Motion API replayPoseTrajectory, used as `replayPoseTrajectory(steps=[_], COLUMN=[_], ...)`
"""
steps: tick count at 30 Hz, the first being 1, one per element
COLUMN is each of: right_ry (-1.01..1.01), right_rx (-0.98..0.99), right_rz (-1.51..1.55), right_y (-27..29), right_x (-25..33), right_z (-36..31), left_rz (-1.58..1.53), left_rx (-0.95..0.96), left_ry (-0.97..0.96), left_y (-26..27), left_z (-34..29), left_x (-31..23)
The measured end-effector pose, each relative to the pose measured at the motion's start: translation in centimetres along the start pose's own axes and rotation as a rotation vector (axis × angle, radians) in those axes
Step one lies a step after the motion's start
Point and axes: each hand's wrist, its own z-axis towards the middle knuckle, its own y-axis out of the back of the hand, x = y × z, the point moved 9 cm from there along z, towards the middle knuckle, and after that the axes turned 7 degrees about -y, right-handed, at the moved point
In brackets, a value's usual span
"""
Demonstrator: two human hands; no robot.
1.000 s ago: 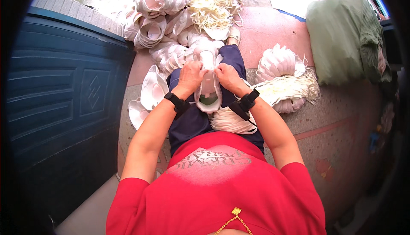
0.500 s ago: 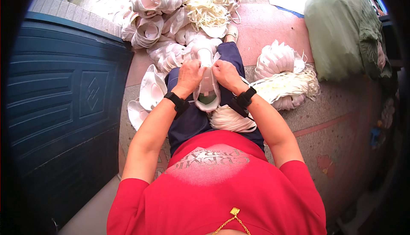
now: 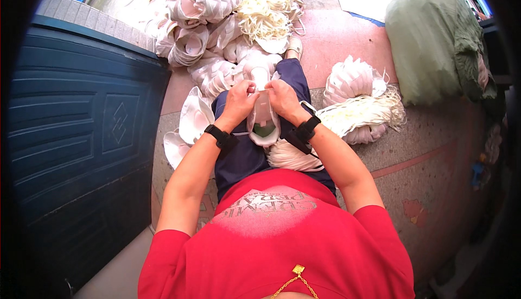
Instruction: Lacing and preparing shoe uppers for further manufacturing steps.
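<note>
White, elongated fabric shoe upper (image 3: 264,112) sits between navy cloth trouser legs (image 3: 234,155), likely for steadying, left hand (image 3: 239,101) and right hand (image 3: 284,99) flanking it evenly, fingers curled inward, can't tell what they pinch, if anything.

Shoe upper (image 3: 264,110) partly hidden behind left grip (image 3: 239,102)

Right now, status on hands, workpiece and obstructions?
Left hand and right hand close together at white fabric shoe upper. Upper's open end toward red shirt. Off-white cord bundle beside that end, apparently not blocking.
</note>
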Motion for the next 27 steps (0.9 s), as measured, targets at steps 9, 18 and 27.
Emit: replayPoseTrajectory(steps=[9,18,27], right_ry=[0.097,-0.073,-0.392], right_rx=[0.141,0.250,0.169], right_rz=[-0.013,0.088,0.494], right_y=[-0.5,3.7,13.6], right_x=[1.7,-1.7,-7.2], right_z=[1.0,-1.5,-6.4], left_rz=[0.228,0.617,-0.192], left_rx=[0.039,-0.173,-1.419], left_ry=[-0.238,-0.383,0.568], left_y=[-0.1,13.1,54.6], left_z=[0.7,0.4,-23.5], left_x=[-1.7,2.4,22.3])
